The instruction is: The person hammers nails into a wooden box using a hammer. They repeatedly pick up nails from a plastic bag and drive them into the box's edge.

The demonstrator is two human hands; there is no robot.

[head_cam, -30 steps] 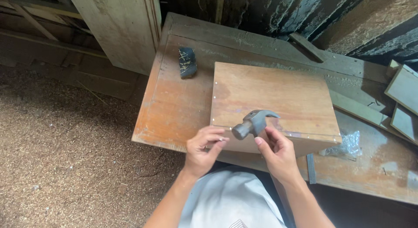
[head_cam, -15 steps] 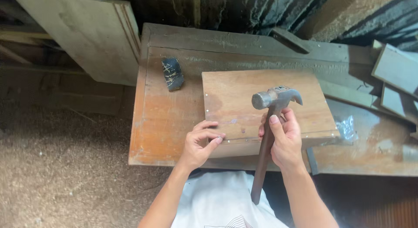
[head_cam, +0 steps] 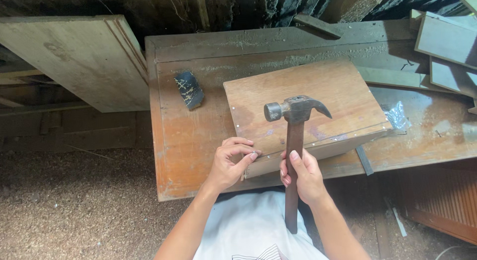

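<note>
Hammer (head_cam: 296, 111) is now standing upright in the right hand (head_cam: 302, 174), its head lifted above the lid of the wooden box (head_cam: 305, 108), where a second ago it was lying low and sideways between both hands near the box's front edge. The right fingers (head_cam: 287, 171) are wrapping tight around the dark handle partway up, with the lower end of the handle hanging over the person's white shirt. The left hand (head_cam: 229, 163) is pressing against the near left corner of the box, thumb and forefinger pinching together on something too small to make out, perhaps a nail. That raised head is reading to me as a blow being lined up on that corner. The box is sitting on the worn table (head_cam: 189, 136), a dark scrap (head_cam: 189, 89) lying apart behind it.
</note>
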